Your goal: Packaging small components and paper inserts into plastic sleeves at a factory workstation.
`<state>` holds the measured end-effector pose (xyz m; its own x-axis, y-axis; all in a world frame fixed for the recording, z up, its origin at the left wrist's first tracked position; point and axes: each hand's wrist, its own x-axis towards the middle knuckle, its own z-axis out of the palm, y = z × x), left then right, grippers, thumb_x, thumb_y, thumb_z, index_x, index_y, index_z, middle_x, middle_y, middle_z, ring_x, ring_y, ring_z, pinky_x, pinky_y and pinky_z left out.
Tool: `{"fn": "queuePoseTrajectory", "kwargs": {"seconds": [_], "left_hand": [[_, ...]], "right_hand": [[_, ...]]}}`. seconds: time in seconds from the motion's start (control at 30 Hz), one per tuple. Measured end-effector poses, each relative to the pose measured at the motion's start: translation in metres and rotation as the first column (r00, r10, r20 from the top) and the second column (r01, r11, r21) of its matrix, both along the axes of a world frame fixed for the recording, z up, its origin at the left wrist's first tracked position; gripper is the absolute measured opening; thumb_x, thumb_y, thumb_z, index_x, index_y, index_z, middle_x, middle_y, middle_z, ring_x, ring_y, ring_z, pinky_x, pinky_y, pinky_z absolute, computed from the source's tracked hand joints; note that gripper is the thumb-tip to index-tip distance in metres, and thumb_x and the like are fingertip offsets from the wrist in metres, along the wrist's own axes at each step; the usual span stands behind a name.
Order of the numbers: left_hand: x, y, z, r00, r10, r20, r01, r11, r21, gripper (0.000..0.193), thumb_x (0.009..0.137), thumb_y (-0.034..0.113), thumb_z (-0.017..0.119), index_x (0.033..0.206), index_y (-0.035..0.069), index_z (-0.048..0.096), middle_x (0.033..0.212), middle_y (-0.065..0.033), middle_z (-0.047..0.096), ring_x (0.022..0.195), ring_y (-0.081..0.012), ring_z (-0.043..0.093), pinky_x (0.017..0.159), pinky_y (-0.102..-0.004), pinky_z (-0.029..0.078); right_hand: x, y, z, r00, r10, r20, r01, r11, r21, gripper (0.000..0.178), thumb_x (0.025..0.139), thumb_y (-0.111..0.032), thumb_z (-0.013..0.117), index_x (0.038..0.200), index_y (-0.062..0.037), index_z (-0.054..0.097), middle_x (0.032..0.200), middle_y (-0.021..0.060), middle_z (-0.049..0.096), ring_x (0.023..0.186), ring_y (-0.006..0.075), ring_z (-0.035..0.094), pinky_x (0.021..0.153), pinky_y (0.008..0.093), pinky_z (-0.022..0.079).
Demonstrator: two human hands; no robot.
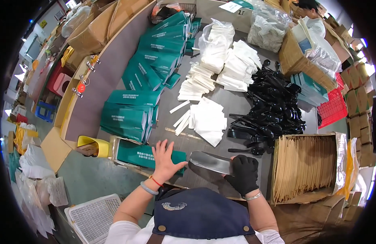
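My bare left hand [165, 160] lies with fingers spread on a flat green paper sleeve [135, 155], which rests at the table's front edge. No object shows in that hand. My right hand [243, 174], in a black glove, is closed around the end of a shiny grey metal scoop [212, 162]. The scoop has a trough-like shape, and its rounded end points left toward the sleeve. Beyond my hands lies a loose heap of white paper napkins [208, 122]. Black plastic spoons and forks [273, 105] are piled beyond my right hand.
Stacks of green sleeves [129, 116] line the left side. Thin white paper packets [196, 81] lie mid-table. A carton of upright brown wooden sticks [305, 168] stands at right, a yellow bin [100, 146] at left. Another person [314, 24] is at the far right.
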<state>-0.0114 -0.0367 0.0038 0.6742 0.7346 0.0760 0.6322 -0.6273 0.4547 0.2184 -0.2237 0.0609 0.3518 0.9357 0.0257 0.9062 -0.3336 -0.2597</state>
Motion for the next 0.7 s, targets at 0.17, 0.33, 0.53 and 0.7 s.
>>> {"fn": "queuePoseTrajectory", "kwargs": {"seconds": [0.17,0.33,0.53,0.7], "left_hand": [[-0.006,0.009,-0.015,0.992,0.071,0.101,-0.055,0.987,-0.152,0.085,0.065,0.043,0.082,0.132,0.001,0.049,0.140,-0.0188,0.039,0.135,-0.0419,0.027,0.110,-0.0607,0.016],[-0.005,0.016,-0.012,0.998,0.065,0.025,-0.062,0.992,-0.113,0.090,0.064,0.045,0.082,0.134,0.001,0.046,0.141,-0.0198,0.038,0.134,-0.0424,0.028,0.110,-0.0612,0.016],[0.041,0.041,-0.029,0.952,-0.100,0.288,0.096,0.995,0.027,0.060,0.073,0.042,0.076,0.118,0.004,0.061,0.121,-0.0176,0.058,0.114,-0.0363,0.052,0.097,-0.0439,0.042],[0.062,0.074,-0.045,0.995,0.094,0.041,-0.094,0.996,0.005,0.026,0.080,0.026,0.068,0.100,0.010,0.064,0.103,-0.0125,0.061,0.097,-0.0352,0.058,0.082,-0.0486,0.047]], "right_hand": [[0.000,0.008,0.002,0.998,0.069,0.001,-0.069,0.997,-0.028,0.061,0.057,-0.040,0.083,0.106,-0.0120,0.061,0.101,0.0073,0.059,0.095,0.0294,0.055,0.085,0.0427,0.038],[-0.023,0.047,-0.021,0.970,0.186,-0.158,-0.181,0.982,0.047,0.061,0.062,-0.046,0.080,0.108,-0.0104,0.061,0.103,0.0103,0.059,0.096,0.0302,0.056,0.086,0.0443,0.039],[-0.029,0.055,-0.059,0.912,0.271,-0.307,-0.155,0.923,0.351,0.066,0.060,-0.043,0.080,0.113,-0.0104,0.058,0.103,0.0136,0.060,0.098,0.0353,0.056,0.081,0.0473,0.042],[0.039,-0.013,-0.079,0.708,-0.008,-0.706,0.436,0.791,0.429,0.046,0.078,-0.025,0.075,0.117,-0.0047,0.059,0.111,0.0123,0.062,0.113,0.0305,0.055,0.100,0.0443,0.040]]}}
